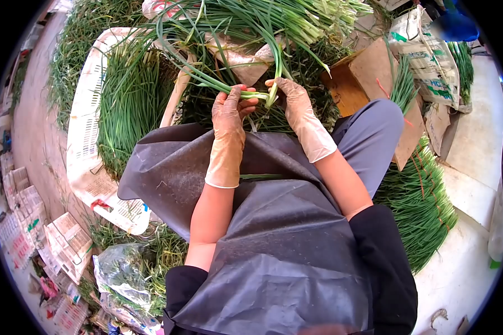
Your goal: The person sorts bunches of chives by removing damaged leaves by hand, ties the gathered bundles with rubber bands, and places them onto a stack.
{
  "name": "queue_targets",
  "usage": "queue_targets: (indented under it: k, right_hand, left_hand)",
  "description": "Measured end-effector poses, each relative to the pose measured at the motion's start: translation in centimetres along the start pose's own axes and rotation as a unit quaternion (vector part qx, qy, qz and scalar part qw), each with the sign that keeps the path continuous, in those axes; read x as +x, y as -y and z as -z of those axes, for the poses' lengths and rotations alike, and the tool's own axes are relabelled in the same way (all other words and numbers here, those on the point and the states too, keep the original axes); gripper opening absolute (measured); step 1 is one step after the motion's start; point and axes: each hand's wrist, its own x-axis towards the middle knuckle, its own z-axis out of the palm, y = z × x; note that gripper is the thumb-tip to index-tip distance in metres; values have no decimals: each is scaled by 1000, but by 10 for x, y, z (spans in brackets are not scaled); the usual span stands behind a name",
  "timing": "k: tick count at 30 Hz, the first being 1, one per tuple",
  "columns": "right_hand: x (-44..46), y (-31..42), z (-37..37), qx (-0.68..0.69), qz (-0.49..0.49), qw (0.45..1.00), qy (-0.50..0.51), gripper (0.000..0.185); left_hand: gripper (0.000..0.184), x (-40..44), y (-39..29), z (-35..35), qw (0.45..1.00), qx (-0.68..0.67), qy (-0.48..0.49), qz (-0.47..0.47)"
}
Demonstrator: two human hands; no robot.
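Note:
My left hand (pixel 229 114), in a thin translucent glove stained brown at the fingers, is closed on a few green chive stalks (pixel 211 82). Their pale root ends point right, and their leaves arch up to the left. My right hand (pixel 296 100), gloved the same way, pinches upright chives (pixel 277 60) between thumb and fingers. The pale ends of both lots meet in the gap between my hands. Just beyond lies a large heap of loose chives (pixel 251 19), white ends toward the right. Below my hands a dark apron (pixel 285 240) covers my lap.
At left stands a white plastic basket (pixel 84 125) with upright chives (pixel 129 100) in it. Tied chive bundles (pixel 416 206) lie by my right side. A cardboard box (pixel 369 70) and a printed white sack (pixel 427 58) are at upper right. Newspapers (pixel 67 240) and a clear plastic bag (pixel 123 271) lie lower left.

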Motion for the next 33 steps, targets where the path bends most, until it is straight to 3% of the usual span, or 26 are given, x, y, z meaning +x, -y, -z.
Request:
queue_targets:
  k: [3,7,9,11,12,13,14,15,16,17,19,20,21,23,25,27,28,33]
  right_hand:
    - [-6,1,-8,-22,-10,999,43,24]
    - [-10,15,-6,-42,-28,995,83,20]
    - [4,24,8,-7,-2,1000,23,17]
    - [8,36,24,-12,4,1000,12,18]
    - [8,36,29,-69,19,997,26,22]
    - [-1,40,26,-90,6,993,70,26]
    - [-10,42,17,-104,5,991,89,26]
    - [-19,42,7,-116,2,987,109,27]
    - [-26,40,0,-175,17,978,113,26]
    - [-32,34,-6,-164,18,977,134,24]
    - [-48,25,-21,-186,23,967,170,21]
    - [-54,25,-25,-187,-22,964,190,18]
    - [-61,24,-31,-253,48,950,179,17]
    - [-67,23,-26,-447,197,855,175,16]
    - [-67,23,-21,-466,216,844,153,16]
    - [-64,25,-16,-269,107,938,189,18]
    - [-64,27,-16,-184,68,960,201,20]
    - [-59,26,-11,-9,-22,980,200,28]
  left_hand:
    - [23,-2,-2,-8,995,90,-8,-33]
    - [24,3,-4,6,996,65,9,-56]
    - [23,4,-14,11,995,14,-8,-96]
    - [24,2,-23,16,987,104,2,-126]
    - [28,-3,-23,16,964,235,30,-117]
    - [34,-18,-30,8,897,426,51,-108]
    - [34,-13,-13,15,812,527,-17,-251]
    - [35,-8,2,24,691,607,-85,-383]
    - [36,-12,-7,13,714,587,-85,-373]
    - [35,-20,-21,-3,927,331,-3,-178]
    - [32,-6,-16,4,984,162,74,11]
    - [25,-3,-13,8,992,84,82,49]
    - [24,0,-8,9,995,45,73,51]
    - [26,-1,-14,7,994,7,69,79]
    - [27,-4,-16,4,994,-1,75,79]
    - [28,-7,-19,2,994,-7,78,80]
    - [28,-9,-21,1,992,-15,96,78]
    - [31,-8,-22,5,980,-52,173,79]
